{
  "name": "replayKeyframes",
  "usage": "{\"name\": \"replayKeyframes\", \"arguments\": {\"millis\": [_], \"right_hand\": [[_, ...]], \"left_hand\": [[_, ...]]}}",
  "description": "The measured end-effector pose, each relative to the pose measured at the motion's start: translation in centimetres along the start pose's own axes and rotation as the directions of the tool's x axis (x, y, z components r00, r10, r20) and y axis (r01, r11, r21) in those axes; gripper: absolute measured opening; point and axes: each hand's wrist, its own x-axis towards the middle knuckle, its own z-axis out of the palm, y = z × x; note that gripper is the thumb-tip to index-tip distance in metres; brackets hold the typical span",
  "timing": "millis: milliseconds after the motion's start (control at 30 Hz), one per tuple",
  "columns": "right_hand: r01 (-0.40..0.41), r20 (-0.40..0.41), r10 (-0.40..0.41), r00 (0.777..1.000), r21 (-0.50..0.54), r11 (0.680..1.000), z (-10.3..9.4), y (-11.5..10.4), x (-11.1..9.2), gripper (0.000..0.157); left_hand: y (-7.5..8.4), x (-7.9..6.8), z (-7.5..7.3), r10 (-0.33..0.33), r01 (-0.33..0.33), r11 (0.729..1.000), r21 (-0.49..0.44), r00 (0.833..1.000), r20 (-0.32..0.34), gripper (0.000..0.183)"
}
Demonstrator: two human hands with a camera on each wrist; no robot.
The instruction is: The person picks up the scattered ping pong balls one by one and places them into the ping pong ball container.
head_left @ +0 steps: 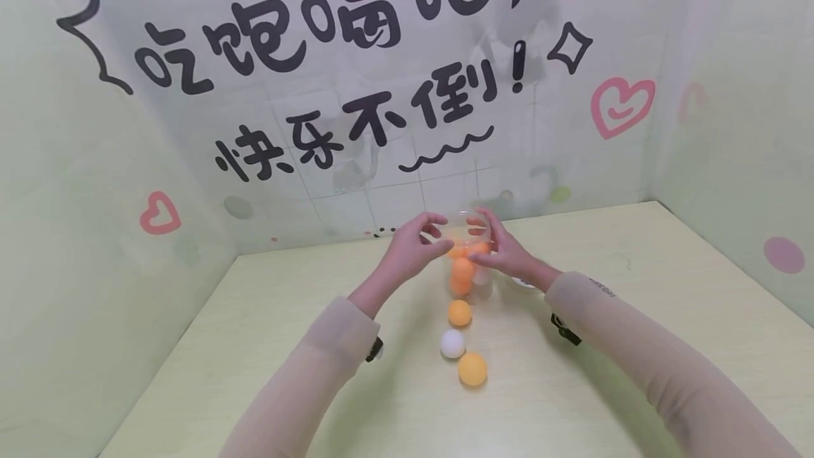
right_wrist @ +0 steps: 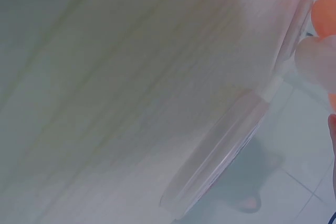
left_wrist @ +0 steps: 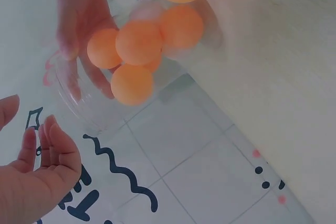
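Jar (head_left: pixel 462 232) of balls (head_left: pixel 462 271) on the desk (head_left: pixel 617 246)
The left hand (head_left: pixel 416 242) is loosely spread beside it; the right hand (head_left: pixel 507 251) reaches round its side, whether gripping I cannot tell. Three loose balls (head_left: pixel 453 343) lie in front.

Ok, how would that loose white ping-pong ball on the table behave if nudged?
Round on a flat tabletop, the white ping-pong ball would likely roll easily. It could also bump the frontmost orange ping-pong ball, sitting close by.
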Motion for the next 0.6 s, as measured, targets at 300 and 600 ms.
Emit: {"name": "replayKeyframes", "arguments": {"millis": [300, 600], "right_hand": [[0.008, 0.008, -0.008, 1.000, -0.013, 1.000, -0.1, -0.1, -0.2, 0.077], [0.000, -0.004, 0.000, 1.000, -0.007, 1.000, 0.0, 0.0, 0.0, 0.077]], "left_hand": [[-1.2, -2.5, 1.2, 0.028, -0.036, 0.997, 0.063, 0.991, 0.132, 0.035], [-2.8, -4.7, 3.0, -0.006, -0.048, 0.982, 0.184, 0.960, 0.282, 0.032]]}}
